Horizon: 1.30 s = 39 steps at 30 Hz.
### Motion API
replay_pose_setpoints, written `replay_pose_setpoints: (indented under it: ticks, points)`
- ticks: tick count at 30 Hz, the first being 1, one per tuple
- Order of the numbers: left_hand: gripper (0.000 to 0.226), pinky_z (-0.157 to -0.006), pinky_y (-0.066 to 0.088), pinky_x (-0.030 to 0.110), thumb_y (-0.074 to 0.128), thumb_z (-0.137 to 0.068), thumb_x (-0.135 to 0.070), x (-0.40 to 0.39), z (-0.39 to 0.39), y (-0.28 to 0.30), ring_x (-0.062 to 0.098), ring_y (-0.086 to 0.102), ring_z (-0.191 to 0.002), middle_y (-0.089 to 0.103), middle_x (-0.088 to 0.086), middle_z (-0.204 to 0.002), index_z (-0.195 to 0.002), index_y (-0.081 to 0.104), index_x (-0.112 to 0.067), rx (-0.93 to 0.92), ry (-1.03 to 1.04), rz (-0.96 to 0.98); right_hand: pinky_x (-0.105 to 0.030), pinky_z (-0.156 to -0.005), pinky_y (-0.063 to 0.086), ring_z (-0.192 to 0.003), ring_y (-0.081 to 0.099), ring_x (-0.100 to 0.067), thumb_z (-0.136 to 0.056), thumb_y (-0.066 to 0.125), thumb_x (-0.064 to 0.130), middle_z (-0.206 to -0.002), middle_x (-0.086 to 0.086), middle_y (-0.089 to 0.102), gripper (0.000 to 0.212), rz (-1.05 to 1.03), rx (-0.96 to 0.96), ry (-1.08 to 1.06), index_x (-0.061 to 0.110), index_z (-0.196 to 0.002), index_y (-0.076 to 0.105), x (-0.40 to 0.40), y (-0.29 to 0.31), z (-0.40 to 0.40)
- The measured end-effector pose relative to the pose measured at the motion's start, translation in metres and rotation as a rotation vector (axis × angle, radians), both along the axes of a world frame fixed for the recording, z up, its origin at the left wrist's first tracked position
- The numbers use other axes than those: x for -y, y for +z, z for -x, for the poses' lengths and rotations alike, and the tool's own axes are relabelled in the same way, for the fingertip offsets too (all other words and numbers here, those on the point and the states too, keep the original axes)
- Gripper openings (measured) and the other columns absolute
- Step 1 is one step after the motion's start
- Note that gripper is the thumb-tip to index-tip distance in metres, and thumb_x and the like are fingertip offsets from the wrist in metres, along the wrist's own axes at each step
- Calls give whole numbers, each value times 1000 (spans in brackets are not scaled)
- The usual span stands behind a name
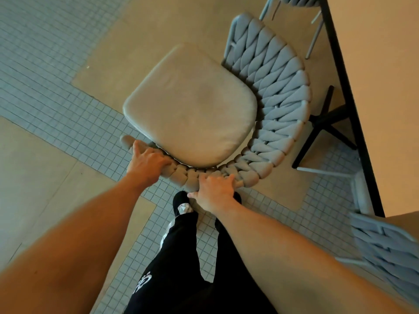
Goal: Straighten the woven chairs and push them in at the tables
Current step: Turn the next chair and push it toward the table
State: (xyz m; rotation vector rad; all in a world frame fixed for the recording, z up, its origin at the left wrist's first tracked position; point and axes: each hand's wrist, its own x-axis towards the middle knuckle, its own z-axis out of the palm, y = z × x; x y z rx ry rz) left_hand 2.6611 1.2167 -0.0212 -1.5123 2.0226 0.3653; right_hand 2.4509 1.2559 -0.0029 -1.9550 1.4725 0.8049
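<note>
A woven chair (276,87) with a grey braided back and a beige seat cushion (192,103) stands right below me. It is turned at an angle to the table (381,87) on the right, its curved back towards the table's dark edge. My left hand (147,163) grips the near left end of the braided rim, fingers curled over it. A little to the right on the same rim, my right hand (215,192) grips with its fingers over the top and its thumb out to the left.
A dark cross-shaped table base (326,128) stands just behind the chair's back. Another woven chair (385,250) is at the lower right and a third (294,1) at the top. My legs and a shoe (181,202) are close to the chair. The floor is mosaic tile and beige slabs.
</note>
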Motion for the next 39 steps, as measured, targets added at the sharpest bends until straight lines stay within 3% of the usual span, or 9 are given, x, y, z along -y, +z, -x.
replay_pose_setpoints:
  ticks: [6, 13, 16, 18, 21, 27, 31, 36, 39]
  points:
    - [58, -112, 12, 69, 79, -76, -33, -8, 11, 4, 21, 47, -129, 57, -13, -132, -129, 56, -41, 92, 45, 15, -58, -104, 29, -121, 56, -33, -94, 52, 64, -128, -9, 63, 62, 14, 117, 81, 17, -134, 51, 4, -2, 10]
    - [63, -113, 3, 71, 69, -78, -39, -30, 85, 6, 30, 46, -130, 55, 1, -132, -136, 47, -27, 27, 62, -182, -52, -106, 34, -129, 48, -32, -86, 67, 53, -137, -7, 56, 71, -37, 146, 326, 19, -142, 39, 26, -11, 69]
    - [51, -115, 11, 67, 64, -83, -37, -37, 117, 7, 29, 50, -126, 57, 3, -128, -130, 50, -25, -50, 121, -216, -50, -108, 35, -130, 48, -28, -82, 72, 52, -138, -2, 57, 73, -34, 62, 395, 24, -143, 41, 43, -10, 100]
    - [44, -113, 24, 60, 64, -83, -35, -39, 136, 7, 28, 55, -119, 61, 2, -122, -125, 52, -24, -102, 172, -240, -51, -109, 33, -129, 47, -26, -81, 73, 53, -136, 0, 58, 73, -43, -25, 458, 28, -142, 42, 58, -9, 121]
    - [49, -103, 37, 50, 69, -84, -33, -37, 163, 9, 27, 59, -113, 62, 1, -120, -128, 49, -24, -157, 230, -262, -52, -106, 31, -127, 48, -26, -81, 71, 56, -128, 2, 60, 66, -29, -148, 524, 31, -136, 46, 84, -5, 147]
    - [45, -99, 39, 51, 66, -92, -29, -31, 175, 12, 30, 58, -115, 58, 0, -124, -133, 48, -28, -133, 237, -249, -50, -111, 25, -129, 48, -27, -79, 62, 78, -133, 0, 59, 80, -28, -214, 554, 32, -143, 45, 102, -7, 165]
    - [42, -98, 37, 53, 61, -96, -28, -31, 170, 12, 27, 58, -115, 58, -2, -126, -135, 48, -33, -163, 206, -240, -55, -115, 21, -131, 48, -27, -84, 55, 77, -135, -1, 59, 77, -12, -210, 563, 28, -143, 44, 97, -5, 166]
    - [36, -95, 39, 49, 59, -97, -39, -33, 144, 11, 25, 58, -114, 60, -4, -125, -132, 50, -36, -160, 157, -227, -55, -106, 29, -125, 52, -27, -88, 55, 70, -129, 0, 63, 66, -18, -184, 514, 26, -137, 49, 80, -1, 145]
    - [41, -98, 36, 45, 51, -100, -34, -31, 115, 15, 24, 57, -120, 60, -3, -130, -141, 44, -41, -104, 124, -226, -54, -105, 30, -125, 53, -30, -89, 55, 71, -130, -3, 62, 68, -39, -157, 444, 22, -136, 51, 65, 5, 117]
